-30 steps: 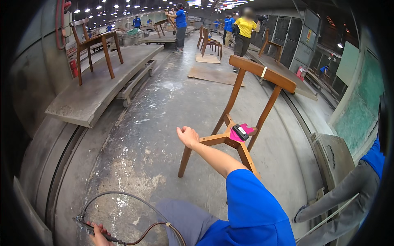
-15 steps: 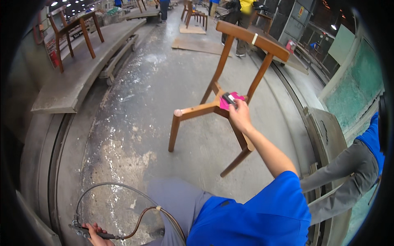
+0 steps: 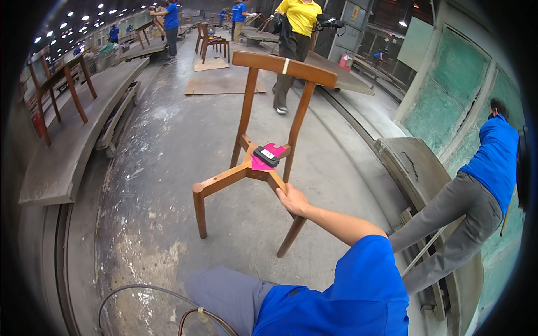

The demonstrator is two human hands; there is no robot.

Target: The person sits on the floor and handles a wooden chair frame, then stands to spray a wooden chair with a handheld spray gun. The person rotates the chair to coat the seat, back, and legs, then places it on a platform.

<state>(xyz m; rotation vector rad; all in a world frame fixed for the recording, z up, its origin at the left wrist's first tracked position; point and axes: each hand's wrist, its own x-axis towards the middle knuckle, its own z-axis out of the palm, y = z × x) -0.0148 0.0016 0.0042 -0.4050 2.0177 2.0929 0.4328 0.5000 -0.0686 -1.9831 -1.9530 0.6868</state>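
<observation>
In front of me stands a brown wooden chair frame (image 3: 224, 182) with a curved top rail and no seat panel. My right hand (image 3: 293, 200) is closed around its right-hand seat rail, close to the top of a front leg. Just beyond that hand, a small black box-like object (image 3: 265, 156) with a white label lies on a bright pink sheet (image 3: 274, 148) where the rails meet. A pale strip (image 3: 286, 66) wraps the top rail. At the lower left, a thin hose (image 3: 134, 287) loops across my leg; my left hand is out of the picture.
A low platform (image 3: 92, 131) at the left carries another chair (image 3: 61, 84). Cardboard sheets (image 3: 224, 85) lie on the floor behind. A person in yellow (image 3: 300, 22) stands beyond the chair; a person in blue (image 3: 490, 162) bends over at the right, beside a grey slab (image 3: 417, 168).
My right hand has let go of the black object and moved onto the chair's rail. The view has tilted up, and my left hand with its spray gun has dropped out of sight.
</observation>
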